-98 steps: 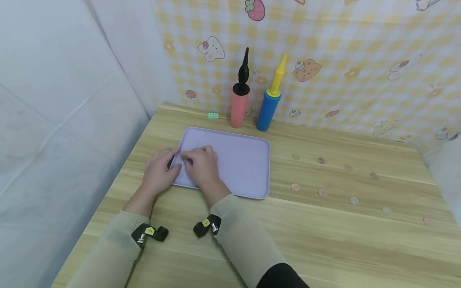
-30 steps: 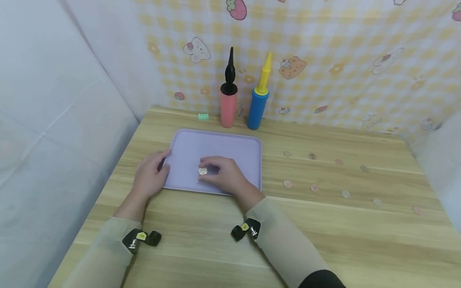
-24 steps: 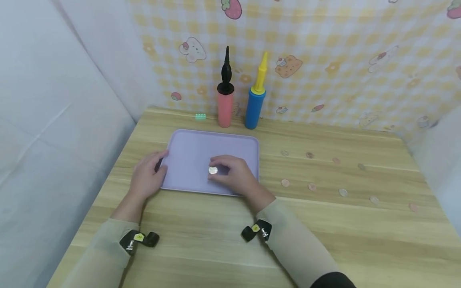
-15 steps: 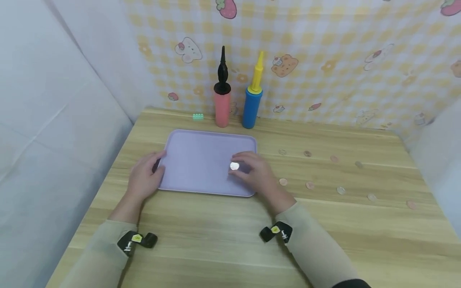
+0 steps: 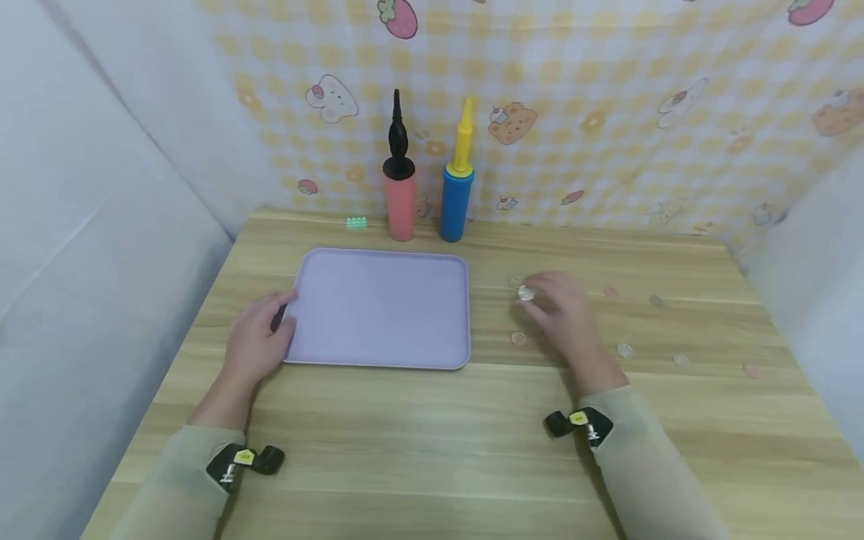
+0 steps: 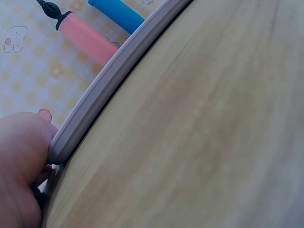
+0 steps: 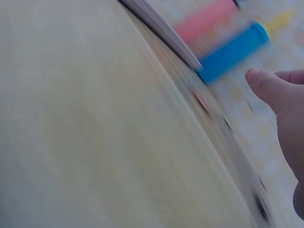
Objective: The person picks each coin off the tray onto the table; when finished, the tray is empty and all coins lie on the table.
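Observation:
My right hand (image 5: 565,313) pinches a shiny silver-coloured coin (image 5: 525,293) between thumb and fingers, over the table to the right of the tray. Close beside it lie one coin (image 5: 514,283) behind and another coin (image 5: 518,338) in front; the hand covers part of the table there. In the right wrist view the thumb (image 7: 270,90) shows, but the held coin is hidden. At the left end of the lilac rectangular tray (image 5: 378,366), my left hand (image 5: 255,339) grips the rim with thumb and fingers. The tray's inside is bare.
Several coins, silvery (image 5: 624,350) and coppery (image 5: 751,370), lie in two rows on the right of the wooden table (image 5: 418,450). Behind the tray stand a pink pump (image 5: 401,210), a blue pump (image 5: 455,208) and a small mint-green block (image 5: 356,223). A checked cloth hangs behind.
My right hand has carried the coin rightward, from the tray's left side out past its right rim to the coins on the table. My left hand stays at the rim; the view has shifted right.

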